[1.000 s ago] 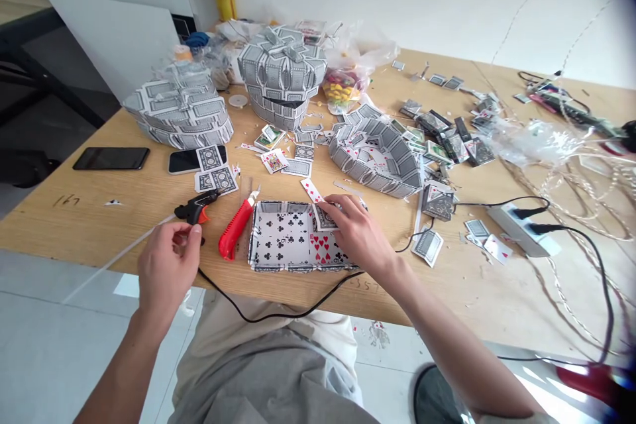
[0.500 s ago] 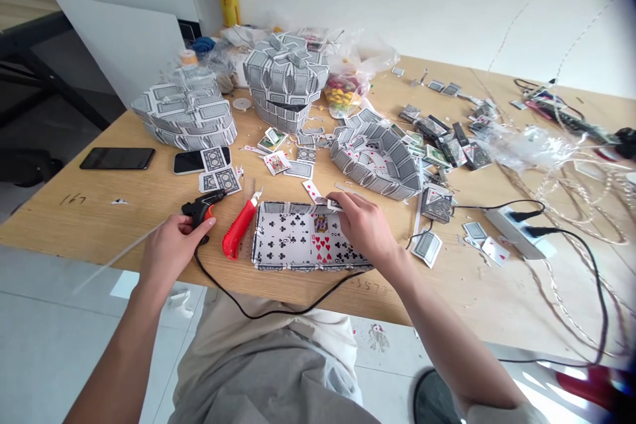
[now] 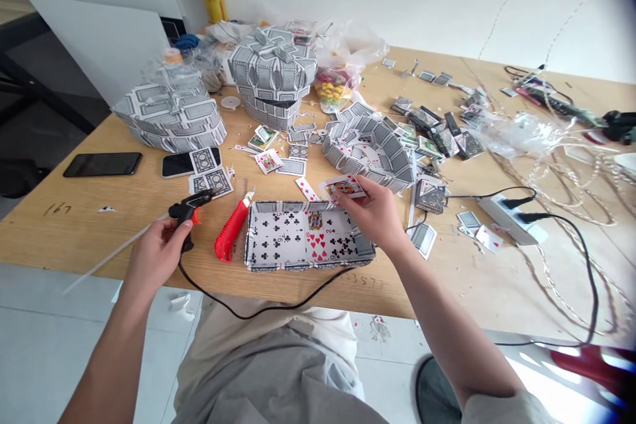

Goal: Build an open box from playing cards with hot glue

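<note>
The card-lined rectangular tray [image 3: 311, 267] sits near the front edge of the tabletop [image 3: 59, 228], open side up, apparently so its inside is easily reached. Left of the tray, the left hand [image 3: 156, 248] grips a black glue gun [image 3: 183, 213] by its handle, nozzle pointing away from the fingers (sensible, if the tip is hot). Around the tray's far rim, the right hand [image 3: 373, 212] pinches a face card [image 3: 344, 186], leaving most of its printed side uncovered. A red utility knife [image 3: 233, 229] lies just left of the tray, probably for convenience.
</note>
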Available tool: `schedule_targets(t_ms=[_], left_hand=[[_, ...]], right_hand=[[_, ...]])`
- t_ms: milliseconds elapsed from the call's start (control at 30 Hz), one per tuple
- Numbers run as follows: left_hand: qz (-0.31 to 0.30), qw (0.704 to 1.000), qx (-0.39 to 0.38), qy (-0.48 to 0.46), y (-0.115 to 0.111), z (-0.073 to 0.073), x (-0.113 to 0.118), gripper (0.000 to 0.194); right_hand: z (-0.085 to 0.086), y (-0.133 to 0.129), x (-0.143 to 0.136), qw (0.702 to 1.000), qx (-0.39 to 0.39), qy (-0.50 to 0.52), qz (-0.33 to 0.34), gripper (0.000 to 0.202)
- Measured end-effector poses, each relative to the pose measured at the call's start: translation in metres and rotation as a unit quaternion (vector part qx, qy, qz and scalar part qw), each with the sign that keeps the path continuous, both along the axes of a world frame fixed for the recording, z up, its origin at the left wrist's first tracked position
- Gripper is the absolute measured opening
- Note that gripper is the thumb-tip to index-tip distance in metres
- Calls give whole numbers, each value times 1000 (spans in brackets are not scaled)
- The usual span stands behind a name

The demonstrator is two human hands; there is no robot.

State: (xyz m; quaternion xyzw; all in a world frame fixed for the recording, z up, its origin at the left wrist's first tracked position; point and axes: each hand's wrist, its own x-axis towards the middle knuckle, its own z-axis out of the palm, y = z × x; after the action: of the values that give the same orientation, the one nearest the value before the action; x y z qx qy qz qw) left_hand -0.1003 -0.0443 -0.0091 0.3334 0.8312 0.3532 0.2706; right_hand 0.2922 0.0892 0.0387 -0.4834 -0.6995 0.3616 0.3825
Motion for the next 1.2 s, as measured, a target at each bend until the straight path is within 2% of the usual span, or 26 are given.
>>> schedule_targets(t_ms=[100, 167, 333, 433, 500, 567, 733, 900, 1067, 1200], left_hand=[[34, 973, 114, -197, -4, 9, 8, 41], [32, 945, 148, -289, -8, 17, 14, 40], [-30, 881, 189, -434, -18, 28, 30, 43], [-39, 839, 202, -504, -21, 29, 43, 45], [-41, 825, 196, -528, -21, 31, 51, 45], [-55, 831, 190, -520, -23, 33, 56, 37], [-111, 886, 193, -407, -32, 45, 74, 35], [-175, 938, 114, -276, -46, 59, 99, 30], [-213, 955, 77, -192, -47, 60, 109, 38], [-231, 950, 104, -184, -44, 56, 112, 45]], right_hand=[[2, -1, 0, 997, -55, 59, 12, 25], [5, -2, -1, 993, -84, 85, 18, 27], [13, -6, -6, 980, -145, 127, 47, 31], [18, -10, -8, 980, -156, 115, 56, 31], [21, -13, -10, 977, -173, 102, 67, 32], [23, -17, -12, 974, -191, 92, 83, 32], [27, -28, -20, 974, -180, 68, 122, 24], [36, -38, -27, 978, -151, 19, 142, 18], [43, -45, -29, 985, -101, -35, 137, 14], [46, -48, -29, 985, -91, -41, 141, 16]])
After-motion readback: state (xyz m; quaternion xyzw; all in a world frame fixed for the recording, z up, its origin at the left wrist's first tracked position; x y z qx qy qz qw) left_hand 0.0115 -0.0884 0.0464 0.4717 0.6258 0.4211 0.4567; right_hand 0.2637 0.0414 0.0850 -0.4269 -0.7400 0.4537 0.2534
